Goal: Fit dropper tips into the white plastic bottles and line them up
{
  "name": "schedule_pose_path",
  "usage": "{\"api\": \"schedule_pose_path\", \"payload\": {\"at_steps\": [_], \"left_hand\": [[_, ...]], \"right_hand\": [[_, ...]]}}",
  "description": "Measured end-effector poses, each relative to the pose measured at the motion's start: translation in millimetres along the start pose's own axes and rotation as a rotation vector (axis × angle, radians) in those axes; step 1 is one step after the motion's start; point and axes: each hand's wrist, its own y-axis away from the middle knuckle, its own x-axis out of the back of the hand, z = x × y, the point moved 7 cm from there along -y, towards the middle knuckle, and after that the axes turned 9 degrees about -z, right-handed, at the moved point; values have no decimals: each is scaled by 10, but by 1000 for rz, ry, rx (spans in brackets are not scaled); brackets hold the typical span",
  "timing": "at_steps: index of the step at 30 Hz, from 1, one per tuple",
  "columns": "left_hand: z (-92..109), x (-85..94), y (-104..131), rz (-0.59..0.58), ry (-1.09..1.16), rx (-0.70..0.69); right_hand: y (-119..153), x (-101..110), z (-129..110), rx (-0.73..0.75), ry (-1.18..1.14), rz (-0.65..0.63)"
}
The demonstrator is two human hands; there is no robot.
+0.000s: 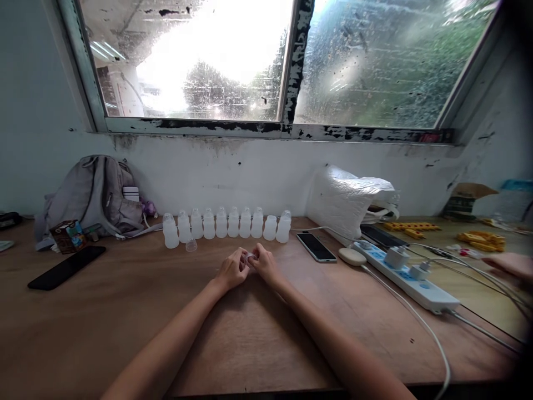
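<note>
My left hand (233,270) and my right hand (265,264) meet over the middle of the table, fingers pinched. Between their fingertips is a small whitish piece (250,256), mostly hidden by the fingers; its exact kind cannot be made out. Behind them, several frosted white baby bottles (221,224) stand upright in a row. One bottle (270,228), second from the right end, has no domed top, unlike its neighbours. A clear domed cap (191,245) sits in front of the row towards its left end.
To the left are a grey backpack (94,194), a small box (69,236) and a black phone (66,268). On the right lie another phone (316,246), a round white charger (352,256) and a power strip (408,278) with cables. Another person's hand (512,264) shows at far right.
</note>
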Motion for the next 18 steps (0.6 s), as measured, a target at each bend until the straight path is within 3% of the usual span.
{"api": "schedule_pose_path", "payload": {"at_steps": [6,13,18], "left_hand": [[50,-10,26,-23,-38,0],[-13,1,19,7,-95,109],[-135,35,5,52,-109,200]], "right_hand": [[66,15,-22,-64,61,-11],[116,-40,-78,31,58,35],[113,-57,-122,84,-168,-1]]}}
